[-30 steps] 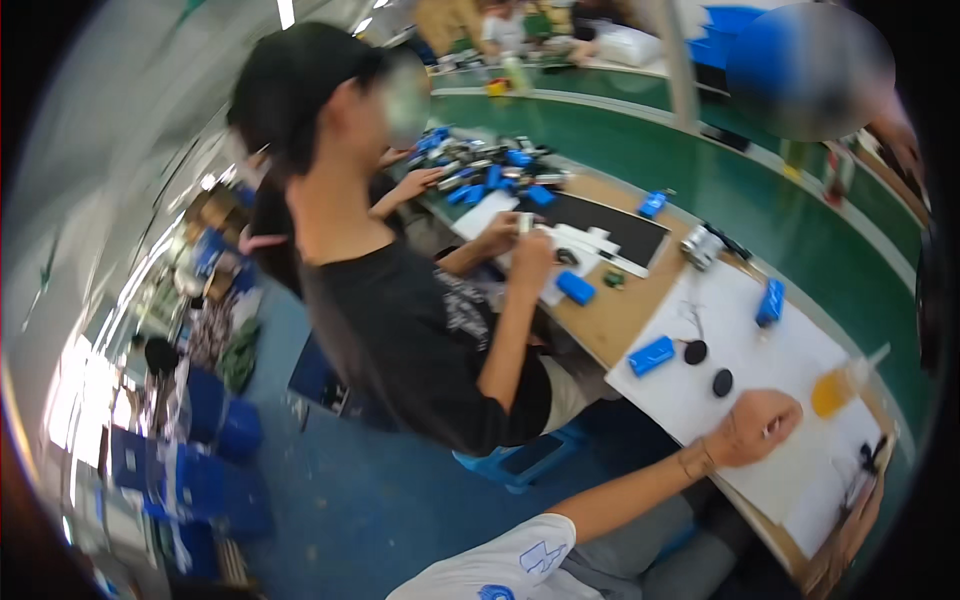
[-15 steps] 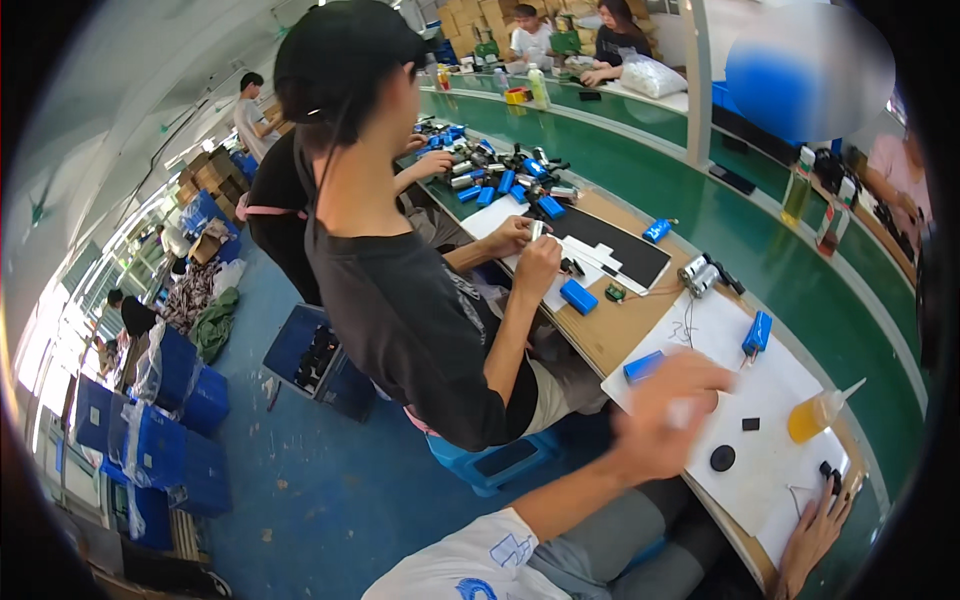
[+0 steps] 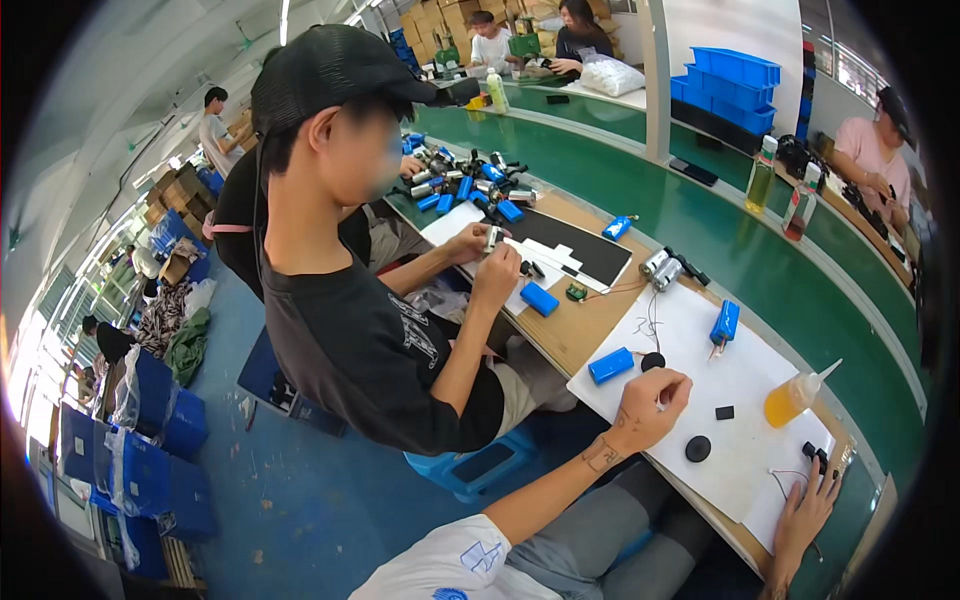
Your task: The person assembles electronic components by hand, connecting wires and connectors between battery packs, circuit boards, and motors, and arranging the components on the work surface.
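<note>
My left hand (image 3: 650, 410) hovers over the near edge of the white paper sheet (image 3: 690, 330), fingers curled in a pinch. Whatever it pinches, if anything, is too small to make out. Beyond it are a blue battery pack (image 3: 610, 366) and a black disc (image 3: 652, 361). My right hand (image 3: 806, 512) rests at the right end of the table with fingers stretched out. Its fingertips are at small black parts (image 3: 815, 456) with thin wires. Between my hands lie another black disc (image 3: 698, 448) and a small black rectangle (image 3: 725, 412). A bottle of amber liquid (image 3: 790, 400) stands tilted behind them.
At my left, a co-worker (image 3: 350, 310) handles a small silvery part (image 3: 493, 238). Past them lies a heap of blue packs and motors (image 3: 460, 180). Silver motors (image 3: 662, 270) and a blue pack (image 3: 725, 320) lie farther back. A green conveyor (image 3: 720, 230) runs behind the table.
My left hand was blurred with fingers reaching right; now it is steady and curled, and the black disc behind it shows. The view has shifted right. The co-worker's head has turned.
</note>
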Tool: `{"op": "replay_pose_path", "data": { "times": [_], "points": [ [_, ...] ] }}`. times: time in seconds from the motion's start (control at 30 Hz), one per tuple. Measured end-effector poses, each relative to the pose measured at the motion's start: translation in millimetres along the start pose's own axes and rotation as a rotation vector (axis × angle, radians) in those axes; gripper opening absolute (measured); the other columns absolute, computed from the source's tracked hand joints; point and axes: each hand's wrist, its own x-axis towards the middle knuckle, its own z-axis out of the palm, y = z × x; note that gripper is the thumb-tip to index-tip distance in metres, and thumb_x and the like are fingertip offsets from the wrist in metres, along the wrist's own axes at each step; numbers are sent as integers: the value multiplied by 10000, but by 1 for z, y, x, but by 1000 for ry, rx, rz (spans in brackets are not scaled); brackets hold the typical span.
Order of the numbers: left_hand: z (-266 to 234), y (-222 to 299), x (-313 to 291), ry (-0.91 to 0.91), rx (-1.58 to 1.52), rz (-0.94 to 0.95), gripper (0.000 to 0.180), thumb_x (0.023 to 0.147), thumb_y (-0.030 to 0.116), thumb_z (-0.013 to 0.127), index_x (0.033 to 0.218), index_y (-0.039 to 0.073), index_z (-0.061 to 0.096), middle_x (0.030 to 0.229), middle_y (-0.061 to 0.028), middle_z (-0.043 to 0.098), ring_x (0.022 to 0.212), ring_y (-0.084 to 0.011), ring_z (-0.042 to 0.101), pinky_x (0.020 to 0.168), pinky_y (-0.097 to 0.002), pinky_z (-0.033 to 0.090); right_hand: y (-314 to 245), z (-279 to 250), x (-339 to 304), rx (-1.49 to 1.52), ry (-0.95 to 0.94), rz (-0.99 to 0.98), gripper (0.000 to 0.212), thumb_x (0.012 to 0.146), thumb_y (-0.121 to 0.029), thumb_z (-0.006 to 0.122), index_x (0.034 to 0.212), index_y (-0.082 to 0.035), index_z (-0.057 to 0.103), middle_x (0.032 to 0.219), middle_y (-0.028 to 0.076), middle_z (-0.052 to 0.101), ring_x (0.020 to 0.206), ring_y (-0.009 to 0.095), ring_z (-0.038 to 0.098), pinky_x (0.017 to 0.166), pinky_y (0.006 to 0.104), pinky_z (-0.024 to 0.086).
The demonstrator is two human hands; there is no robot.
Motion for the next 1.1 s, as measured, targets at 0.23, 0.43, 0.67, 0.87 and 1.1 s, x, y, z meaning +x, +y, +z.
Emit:
{"op": "replay_pose_path", "data": {
  "times": [0.23,0.43,0.67,0.87,1.1],
  "points": [
    [10,-12,-3,-60,124,130,61,896,52,729,885,6,690,738,-88,634,616,-196,572,578,-321,462,23,16,7,33,232,14,584,989,-138,586,1551,-60,450,1603,188,411,1452,449,383,1152,506,353],
    [10,-14,-1,-74,175,66,82,902,69,728,872,6,686,734,-84,641,612,-195,584,577,-320,468,16,16,9,133,129,154,580,979,-135,596,1535,-56,454,1551,207,449,1363,434,469,1118,507,381],
    [10,-16,-3,-171,190,32,92,902,83,729,865,10,687,715,-84,634,602,-198,580,577,-324,471,43,28,8,64,177,156,471,1025,-136,559,1482,-40,503,1518,182,485,1318,417,491,1102,489,400],
    [6,-12,-2,-175,192,24,90,897,82,731,860,12,688,709,-84,633,596,-196,581,572,-324,470,26,15,6,56,162,123,446,1056,-155,532,1491,-60,511,1526,178,485,1341,411,472,1111,488,397],
    [8,-15,-2,-183,143,23,63,896,66,724,887,12,693,749,-93,653,613,-200,592,588,-314,483,32,11,1,-1,172,112,467,1032,-164,575,1487,-75,527,1513,196,504,1343,412,482,1124,483,392]
  ]
}}
